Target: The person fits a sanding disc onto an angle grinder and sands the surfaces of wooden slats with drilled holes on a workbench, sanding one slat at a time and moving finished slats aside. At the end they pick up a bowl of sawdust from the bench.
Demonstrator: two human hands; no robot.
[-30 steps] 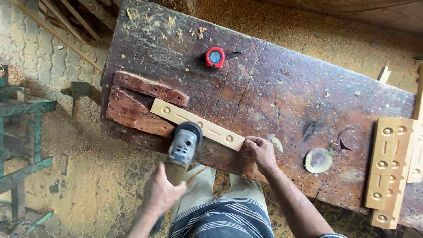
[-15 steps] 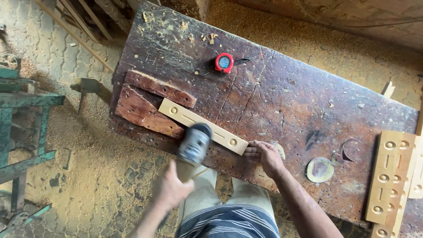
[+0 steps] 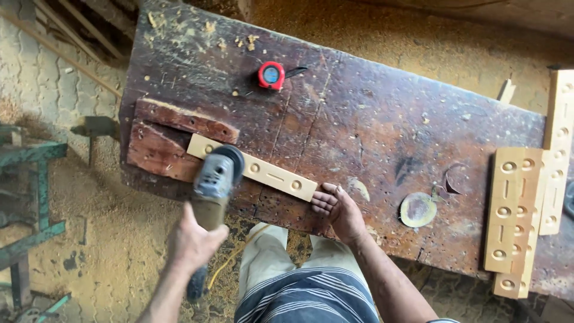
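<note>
A pale wooden strip [image 3: 272, 175] with round holes and slots lies slanted on the dark workbench [image 3: 371, 119], its left end against two reddish wood blocks [image 3: 161, 143]. My left hand [image 3: 194, 239] grips a grey angle grinder [image 3: 214, 179] whose disc sits on the strip's left part. My right hand [image 3: 336, 206] presses its fingertips against the strip's right end.
A red tape measure [image 3: 272, 76] rests at the back of the bench. A round sanding disc [image 3: 417, 209] lies right of my right hand. Stacked pale drilled strips [image 3: 514, 209] sit at the bench's right end. A green metal frame [image 3: 30, 191] stands left on the sawdust-covered floor.
The grinder has slid left along the strip, from near its middle toward its left end. My right hand stays at the right end.
</note>
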